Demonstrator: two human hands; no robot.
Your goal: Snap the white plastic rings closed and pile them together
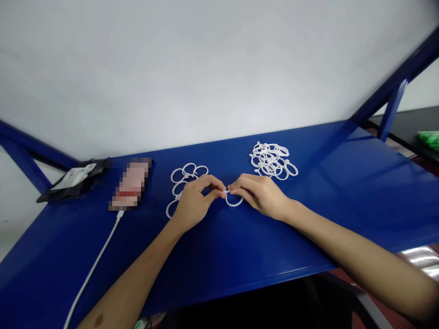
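Observation:
A white plastic ring (234,205) is pinched between my two hands near the middle of the blue tabletop. My left hand (194,201) grips its upper left part between thumb and fingertips. From the right, my right hand (262,194) pinches the same ring close by, so the fingertips of both hands nearly meet. The join of the ring is mostly hidden by the fingers. Behind and beside my left hand lie several similar white rings (189,175), partly covered by it. A tangled pile of white rings (269,161) with small knobs lies beyond my right hand.
On the left, a pixelated flat device (132,183) has a white cable (94,265) running to the front edge. A black plastic bag (73,179) with a white label lies beside it. Blue frame bars (393,109) flank the blue table (260,256), and a pale wall stands behind.

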